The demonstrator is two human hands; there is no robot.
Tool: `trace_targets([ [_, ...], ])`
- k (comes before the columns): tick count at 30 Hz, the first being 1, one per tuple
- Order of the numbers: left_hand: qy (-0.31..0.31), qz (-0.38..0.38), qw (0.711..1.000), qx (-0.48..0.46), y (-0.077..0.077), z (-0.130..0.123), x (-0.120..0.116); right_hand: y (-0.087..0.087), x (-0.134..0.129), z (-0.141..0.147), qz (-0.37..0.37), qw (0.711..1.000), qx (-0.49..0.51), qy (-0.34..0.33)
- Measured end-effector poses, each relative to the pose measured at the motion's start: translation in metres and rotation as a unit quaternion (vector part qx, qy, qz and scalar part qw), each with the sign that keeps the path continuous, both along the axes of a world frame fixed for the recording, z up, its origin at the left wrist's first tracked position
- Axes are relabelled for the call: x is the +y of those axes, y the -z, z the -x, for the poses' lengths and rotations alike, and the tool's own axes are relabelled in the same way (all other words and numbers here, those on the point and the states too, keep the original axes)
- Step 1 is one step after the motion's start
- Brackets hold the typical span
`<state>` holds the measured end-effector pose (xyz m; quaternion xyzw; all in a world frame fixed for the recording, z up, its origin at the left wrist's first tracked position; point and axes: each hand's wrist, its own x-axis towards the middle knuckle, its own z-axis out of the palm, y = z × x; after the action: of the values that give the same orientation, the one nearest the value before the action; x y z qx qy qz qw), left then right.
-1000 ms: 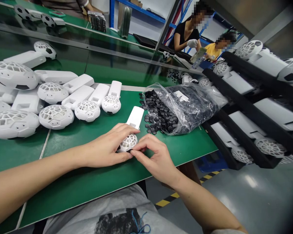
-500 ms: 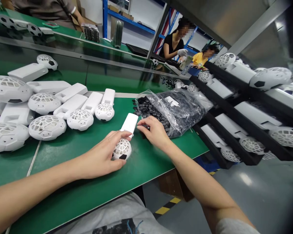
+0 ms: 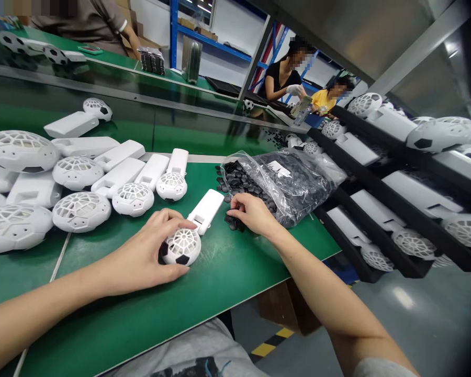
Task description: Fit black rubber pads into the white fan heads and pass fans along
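Observation:
My left hand (image 3: 149,256) is wrapped round the football-patterned head of a white handheld fan (image 3: 182,246), which lies on the green table with its handle pointing away to the right. Black patches show on the head's front and left side. To the right of it, my right hand (image 3: 253,213) has thumb and forefinger pinched together at a few small black plastic pieces (image 3: 234,224) on the table. One piece appears to be at the fingertips, partly hidden. Just beyond that hand lies an open clear bag (image 3: 294,183) full of such black pieces, some spilling from its mouth.
Several more white fans (image 3: 82,212) lie grouped on the left. Black racks (image 3: 400,251) loaded with fans stand at the right, beside the table edge. A dark conveyor (image 3: 188,123) runs behind, with co-workers (image 3: 282,78) on its far side.
My left hand and the fan have shifted left and slightly nearer, and the fan's handle has swung to the right. My right hand has stayed by the bag, its fingers now down at the black pieces.

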<state>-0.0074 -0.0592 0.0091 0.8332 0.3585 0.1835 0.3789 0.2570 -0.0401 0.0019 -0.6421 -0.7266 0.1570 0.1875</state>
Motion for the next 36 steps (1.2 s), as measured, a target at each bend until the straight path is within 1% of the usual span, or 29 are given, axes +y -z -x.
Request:
trace_targets([
  [1, -0.006, 0.013, 1.0, 0.001, 0.0, 0.001, 0.0, -0.002, -0.004, 0.003, 0.002, 0.999, 0.038, -0.013],
  [3, 0.001, 0.047, 0.999, 0.01, -0.002, 0.002, 0.001, -0.006, -0.015, 0.012, 0.007, 0.992, 0.119, -0.049],
  [6, 0.034, 0.07, 0.997, 0.02, -0.009, 0.006, 0.005, -0.013, -0.035, 0.029, -0.006, 0.976, 0.177, -0.125],
  [10, 0.053, 0.077, 0.995, 0.026, -0.016, 0.009, 0.008, -0.018, -0.051, 0.048, -0.01, 0.962, 0.181, -0.205],
  [12, 0.049, 0.074, 0.995, 0.034, -0.017, 0.008, 0.007, -0.016, -0.052, 0.054, -0.02, 0.956, 0.17, -0.238],
  [14, 0.04, 0.069, 0.996, 0.043, -0.016, 0.005, 0.004, -0.012, -0.049, 0.057, -0.048, 0.949, 0.164, -0.264],
  [16, 0.018, 0.061, 0.997, 0.038, -0.013, 0.001, -0.001, -0.008, -0.046, 0.058, -0.086, 0.942, 0.157, -0.283],
  [18, -0.024, 0.044, 0.999, 0.015, -0.01, -0.005, -0.005, -0.005, -0.042, 0.058, -0.124, 0.932, 0.141, -0.309],
  [21, -0.071, 0.021, 0.997, -0.015, -0.004, -0.011, -0.008, -0.004, -0.036, 0.059, -0.141, 0.92, 0.113, -0.347],
  [24, -0.072, 0.004, 0.997, -0.025, 0.001, -0.013, -0.009, -0.006, -0.029, 0.061, -0.127, 0.92, 0.114, -0.352],
  [28, -0.058, -0.021, 0.998, -0.035, 0.002, -0.013, -0.01, -0.008, -0.025, 0.062, -0.088, 0.934, 0.134, -0.319],
  [30, -0.054, -0.025, 0.998, -0.036, 0.001, -0.014, -0.012, -0.006, -0.027, 0.063, -0.08, 0.94, 0.137, -0.302],
  [34, -0.068, -0.056, 0.996, -0.035, 0.002, -0.016, -0.015, 0.002, -0.028, 0.064, -0.115, 0.94, 0.141, -0.288],
  [36, -0.064, -0.059, 0.996, -0.038, 0.002, -0.016, -0.013, 0.006, -0.026, 0.064, -0.132, 0.938, 0.142, -0.288],
])
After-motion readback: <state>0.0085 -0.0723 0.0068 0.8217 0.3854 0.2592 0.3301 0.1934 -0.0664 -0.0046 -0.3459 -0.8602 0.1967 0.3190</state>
